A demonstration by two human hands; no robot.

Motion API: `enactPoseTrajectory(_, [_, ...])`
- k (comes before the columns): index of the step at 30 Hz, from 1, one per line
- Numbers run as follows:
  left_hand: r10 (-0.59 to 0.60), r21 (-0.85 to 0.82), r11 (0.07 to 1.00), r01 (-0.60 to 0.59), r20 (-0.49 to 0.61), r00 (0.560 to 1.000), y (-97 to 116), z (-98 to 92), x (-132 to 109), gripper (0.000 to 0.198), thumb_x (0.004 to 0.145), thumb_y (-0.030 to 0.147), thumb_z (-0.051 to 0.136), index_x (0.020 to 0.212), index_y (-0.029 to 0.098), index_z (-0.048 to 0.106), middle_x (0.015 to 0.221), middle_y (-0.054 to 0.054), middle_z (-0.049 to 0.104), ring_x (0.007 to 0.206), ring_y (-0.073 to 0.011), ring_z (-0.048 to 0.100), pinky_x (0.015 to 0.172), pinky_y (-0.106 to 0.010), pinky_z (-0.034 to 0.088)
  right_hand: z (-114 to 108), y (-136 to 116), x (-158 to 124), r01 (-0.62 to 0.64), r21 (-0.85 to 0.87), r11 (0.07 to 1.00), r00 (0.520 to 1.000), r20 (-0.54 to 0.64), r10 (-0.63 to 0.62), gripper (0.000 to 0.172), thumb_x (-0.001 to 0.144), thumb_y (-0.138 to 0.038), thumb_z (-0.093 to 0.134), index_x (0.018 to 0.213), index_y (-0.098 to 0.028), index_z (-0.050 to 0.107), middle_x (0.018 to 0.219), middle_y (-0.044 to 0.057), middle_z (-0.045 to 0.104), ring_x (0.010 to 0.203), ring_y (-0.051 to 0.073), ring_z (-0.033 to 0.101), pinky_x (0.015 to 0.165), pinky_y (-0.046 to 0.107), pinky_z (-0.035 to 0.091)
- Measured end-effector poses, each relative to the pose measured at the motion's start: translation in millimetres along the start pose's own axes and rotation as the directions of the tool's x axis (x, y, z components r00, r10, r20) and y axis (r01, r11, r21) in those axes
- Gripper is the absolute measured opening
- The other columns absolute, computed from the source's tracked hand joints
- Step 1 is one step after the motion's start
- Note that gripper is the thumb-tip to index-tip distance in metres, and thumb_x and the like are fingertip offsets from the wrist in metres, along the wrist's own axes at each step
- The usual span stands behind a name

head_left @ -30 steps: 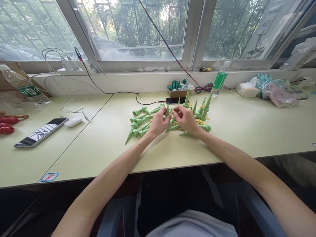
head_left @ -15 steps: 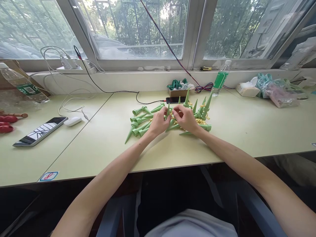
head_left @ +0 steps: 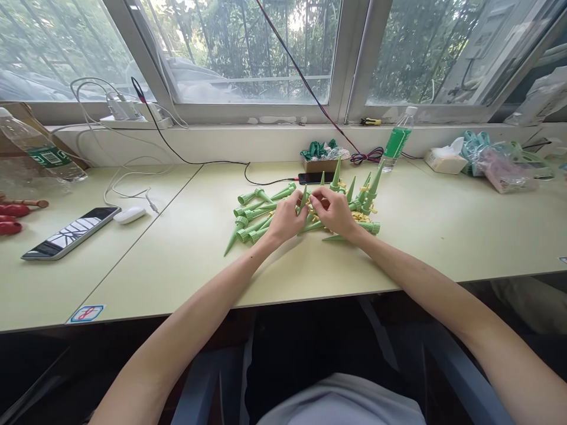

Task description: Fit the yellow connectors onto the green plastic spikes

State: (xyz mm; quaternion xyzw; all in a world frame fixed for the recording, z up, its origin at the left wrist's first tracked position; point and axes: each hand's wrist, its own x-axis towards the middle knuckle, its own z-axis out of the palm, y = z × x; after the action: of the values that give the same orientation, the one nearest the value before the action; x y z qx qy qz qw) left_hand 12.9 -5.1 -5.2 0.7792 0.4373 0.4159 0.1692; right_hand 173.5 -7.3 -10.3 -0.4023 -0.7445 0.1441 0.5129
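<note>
My left hand is closed around a green plastic watering spike, its pointed tip upward. Close against it, my right hand pinches at the spike's side; a bit of yellow shows at the fingertips, mostly hidden by them. To the left of my hands lie several green spikes with ribbed caps, their open ends toward the left. On the right, several spikes stand point up with yellow pieces fitted on them. Small loose yellow pieces lie in a heap beside my right hand.
Behind the spikes are a black phone on a cable and a small box. A water bottle and a tissue pack stand back right. On the left lie another phone, a white case and white cables.
Both hands stay together at nearly the same place. The spike in my left hand has tilted slightly, its tip a little further right. The camera view has shifted a little.
</note>
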Motion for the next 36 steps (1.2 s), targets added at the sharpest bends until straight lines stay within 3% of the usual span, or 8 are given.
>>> enactPoseTrajectory(20, [0.019, 0.013, 1.0, -0.019, 0.01, 1.0, 0.3, 0.1, -1.2, 0.008, 0.088, 0.024, 0.054, 0.084, 0.021, 0.048, 0.08, 0.0, 0.06, 0.052, -0.0094, 0.039, 0.057, -0.027, 0.032, -0.8, -0.4, -0.4, 0.007, -0.003, 1.0, 1.0, 0.0, -0.007, 0.021, 0.095, -0.037, 0.052, 0.085, -0.02, 0.058, 0.073, 0.001, 0.061, 0.056, 0.013, 0.051, 0.056, 0.027, 0.041])
enactPoseTrajectory(32, [0.022, -0.021, 1.0, -0.022, 0.012, 1.0, 3.2, -1.3, -1.8, 0.019, 0.089, 0.026, 0.052, 0.078, 0.022, 0.037, 0.068, 0.003, 0.047, 0.049, -0.0094, 0.031, 0.053, -0.027, 0.027, -2.0, -0.9, -0.2, -0.005, -0.004, 1.0, 1.0, -0.005, 0.005, 0.023, 0.096, -0.04, 0.052, 0.085, -0.021, 0.058, 0.072, 0.001, 0.06, 0.056, 0.013, 0.05, 0.056, 0.028, 0.04])
enactPoseTrajectory(36, [-0.028, -0.048, 0.998, 0.029, 0.012, 1.0, 3.8, -1.6, -1.8, 0.018, 0.089, 0.028, 0.053, 0.08, 0.022, 0.038, 0.071, 0.003, 0.05, 0.047, -0.0081, 0.033, 0.052, -0.027, 0.028, -2.5, -1.2, 0.1, 0.008, 0.017, 1.0, 1.0, -0.005, -0.008, 0.022, 0.096, -0.039, 0.053, 0.086, -0.021, 0.058, 0.075, 0.002, 0.062, 0.058, 0.013, 0.053, 0.057, 0.028, 0.041])
